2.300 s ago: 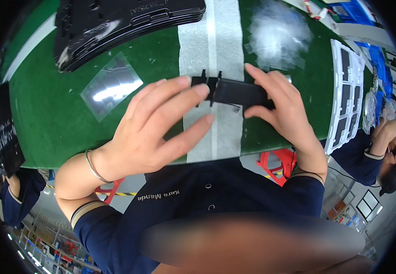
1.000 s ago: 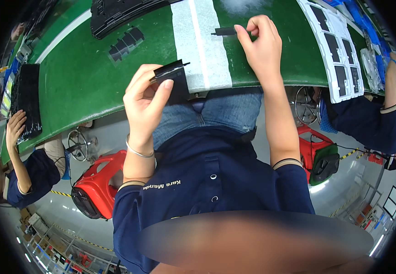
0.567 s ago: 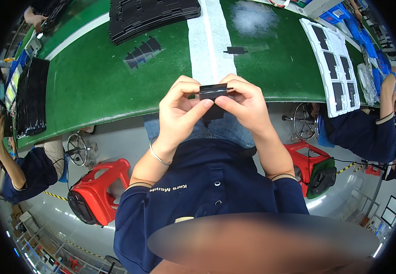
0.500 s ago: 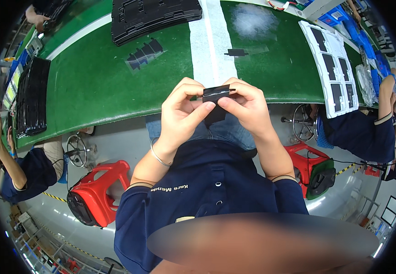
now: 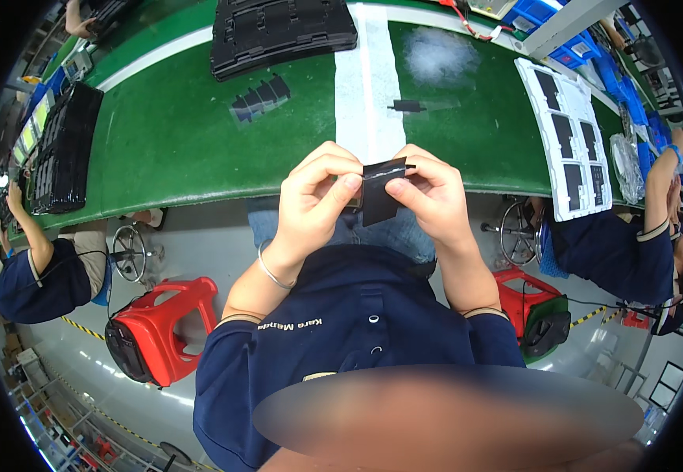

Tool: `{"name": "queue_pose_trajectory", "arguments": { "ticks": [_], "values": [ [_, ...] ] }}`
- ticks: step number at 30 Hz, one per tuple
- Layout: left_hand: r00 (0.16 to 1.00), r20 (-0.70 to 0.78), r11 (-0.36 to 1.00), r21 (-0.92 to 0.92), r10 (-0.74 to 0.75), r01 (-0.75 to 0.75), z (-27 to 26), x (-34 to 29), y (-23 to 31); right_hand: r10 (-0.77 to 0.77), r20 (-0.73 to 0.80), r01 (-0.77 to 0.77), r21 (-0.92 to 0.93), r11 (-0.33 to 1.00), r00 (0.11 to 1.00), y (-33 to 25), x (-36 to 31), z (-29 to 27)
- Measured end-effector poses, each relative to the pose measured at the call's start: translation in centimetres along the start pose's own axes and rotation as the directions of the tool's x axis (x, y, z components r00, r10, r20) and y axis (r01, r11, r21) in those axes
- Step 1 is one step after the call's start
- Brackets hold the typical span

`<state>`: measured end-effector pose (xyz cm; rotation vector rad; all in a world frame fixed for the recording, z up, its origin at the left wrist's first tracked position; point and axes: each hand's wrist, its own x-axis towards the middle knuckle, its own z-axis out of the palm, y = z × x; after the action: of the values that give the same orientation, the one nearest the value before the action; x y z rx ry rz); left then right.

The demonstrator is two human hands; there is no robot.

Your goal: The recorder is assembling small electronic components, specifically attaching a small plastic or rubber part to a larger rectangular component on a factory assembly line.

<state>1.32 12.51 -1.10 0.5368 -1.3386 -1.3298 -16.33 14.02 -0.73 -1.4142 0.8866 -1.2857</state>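
Observation:
Between my two hands is a flat black rectangular piece (image 5: 380, 197) with a glossy strip along its upper edge and a small tab at its upper right corner. My left hand (image 5: 322, 187) pinches its left edge between thumb and fingers. On the other side my right hand (image 5: 428, 191) grips the right edge, thumb on the face and fingers behind. The piece is held over my lap, just off the near edge of the green table (image 5: 200, 149). A white cloth strip (image 5: 369, 126) lies on the table beyond my hands.
Black strips on clear film (image 5: 261, 99) and a smaller black strip (image 5: 408, 105) lie on the table. Black trays (image 5: 282, 35) are stacked behind; more black trays (image 5: 70, 149) stand left. A white tray (image 5: 540, 118) holds flat black pieces at right. Co-workers sit on both sides.
The black piece has turned so that its broad face shows more. My hands stay gripped on it, and the view has shifted slightly.

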Motion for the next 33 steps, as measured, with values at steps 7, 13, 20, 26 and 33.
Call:
{"name": "queue_pose_trajectory", "arguments": {
  "ticks": [7,13,20,26,33],
  "values": [
    [0.998,0.002,0.992,0.106,0.069,-0.069,0.3,0.8,-0.7,-0.082,-0.046,0.079,-0.053,0.995,0.996,0.3,0.6,-0.4],
    [0.991,-0.098,0.987,0.138,0.092,-0.078,0.1,0.8,-2.1,-0.162,-0.077,0.147,-0.169,0.974,0.984,1.8,1.0,-0.5],
    [0.901,-0.127,0.857,0.387,0.414,-0.340,-0.1,1.9,-3.1,-0.428,-0.155,0.344,-0.387,0.855,0.890,2.3,1.5,0.5],
    [0.809,-0.115,0.684,0.609,0.576,-0.400,0.5,2.0,-3.6,-0.546,-0.190,0.417,-0.459,0.784,0.816,3.0,1.9,1.7],
    [0.922,0.078,0.563,0.771,0.380,-0.297,2.1,1.0,-2.4,-0.648,-0.175,0.443,-0.597,0.669,0.741,2.9,3.1,1.9]
  ]
}}
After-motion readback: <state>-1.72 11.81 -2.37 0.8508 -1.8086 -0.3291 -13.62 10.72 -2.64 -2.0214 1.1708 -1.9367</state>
